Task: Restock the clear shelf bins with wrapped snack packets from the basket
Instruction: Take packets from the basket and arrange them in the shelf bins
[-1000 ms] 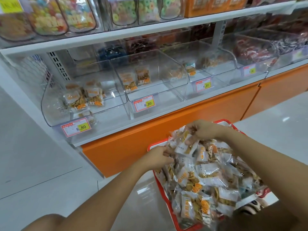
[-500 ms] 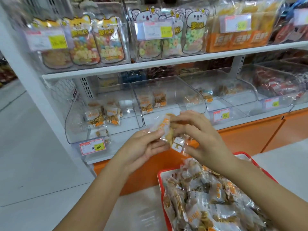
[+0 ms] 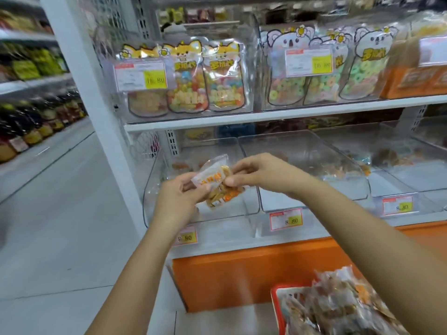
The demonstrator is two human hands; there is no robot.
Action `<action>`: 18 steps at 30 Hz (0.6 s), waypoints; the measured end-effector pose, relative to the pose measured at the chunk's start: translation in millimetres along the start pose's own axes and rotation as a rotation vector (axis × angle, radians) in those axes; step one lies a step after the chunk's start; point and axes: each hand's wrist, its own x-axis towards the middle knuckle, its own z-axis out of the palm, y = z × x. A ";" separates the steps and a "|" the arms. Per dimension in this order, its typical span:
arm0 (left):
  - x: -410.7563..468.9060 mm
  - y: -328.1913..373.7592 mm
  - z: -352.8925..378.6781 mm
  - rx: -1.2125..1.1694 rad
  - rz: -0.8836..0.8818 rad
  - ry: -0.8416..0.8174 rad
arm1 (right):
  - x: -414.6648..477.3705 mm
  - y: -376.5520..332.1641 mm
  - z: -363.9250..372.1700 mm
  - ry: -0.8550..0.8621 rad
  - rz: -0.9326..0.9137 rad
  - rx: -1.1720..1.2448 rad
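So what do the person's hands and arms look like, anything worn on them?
Nothing worn shows. The left hand and right hand are bare, with no gloves, rings, watch or bracelet visible, and both forearms are uncovered to the frame's edge, no sleeve in view. Blur hides finer marks.

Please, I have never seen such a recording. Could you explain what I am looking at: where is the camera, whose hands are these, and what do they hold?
There is no machine: a person works with bare hands, and the camera sits on that person's head, looking forward and down, so both arms reach in from below. The left hand and the right hand together pinch wrapped snack packets in front of the leftmost clear bin on a shop shelf. Below the bins are price tags. At the lower right is a red basket heaped with more packets. The shelf above holds bags of coloured ring sweets.
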 end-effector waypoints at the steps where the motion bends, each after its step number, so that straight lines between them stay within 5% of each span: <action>1: 4.7 -2.3 -6.4 0.001 0.004 0.033 | 12.4 -2.9 4.4 -0.080 -0.003 0.013; 5: 20.6 -6.0 -25.1 0.094 0.046 0.134 | 60.7 -5.7 28.9 -0.112 -0.030 0.006; 9: 45.6 -5.7 -45.2 0.535 0.181 0.295 | 103.9 2.3 47.4 -0.126 -0.017 -0.138; 14: 75.8 -15.3 -50.6 0.949 0.208 0.281 | 132.9 21.1 91.7 -0.418 0.044 -0.546; 18: 94.3 -29.0 -46.8 1.030 0.112 0.265 | 146.3 30.1 121.2 -0.585 0.115 -0.606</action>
